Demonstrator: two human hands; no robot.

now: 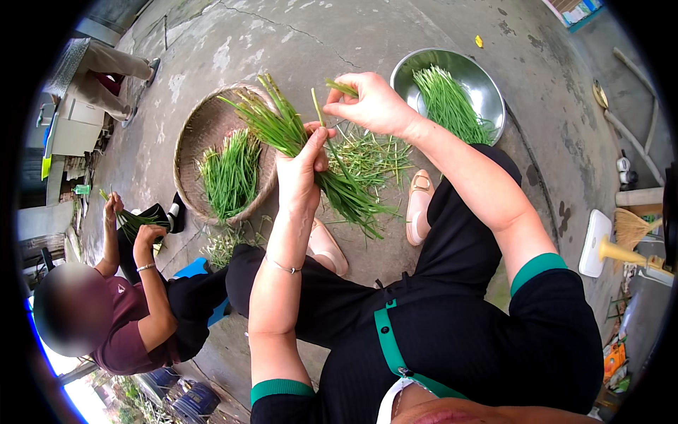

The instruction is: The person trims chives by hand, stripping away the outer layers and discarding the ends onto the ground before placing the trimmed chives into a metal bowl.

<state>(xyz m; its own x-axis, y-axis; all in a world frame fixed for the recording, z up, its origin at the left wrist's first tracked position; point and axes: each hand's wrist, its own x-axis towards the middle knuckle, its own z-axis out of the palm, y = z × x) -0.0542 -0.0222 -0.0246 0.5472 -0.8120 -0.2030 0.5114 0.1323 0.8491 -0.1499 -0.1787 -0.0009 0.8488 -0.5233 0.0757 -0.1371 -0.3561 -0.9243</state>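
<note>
My left hand (307, 153) is closed around a bunch of long green stalks, likely garlic chives (280, 124), whose leafy ends hang down to the right. One stalk stands up apart from the bunch by my left thumb. Just right of it, my right hand (365, 100) pinches a few short pale-green stalk pieces (341, 88) between thumb and fingers. To the left, a round woven basket (183, 153) holds a heap of the same greens (230, 175). A steel bowl (490, 90) at the upper right holds another bundle, neatly aligned (450, 103).
Loose trimmings (371, 159) lie on the concrete floor between my feet and the basket. A co-worker (143, 318) sits at the left, holding greens in both hands. Another person stands at the upper left. A broom (630, 228) and a white dustpan (593, 244) are at the right.
</note>
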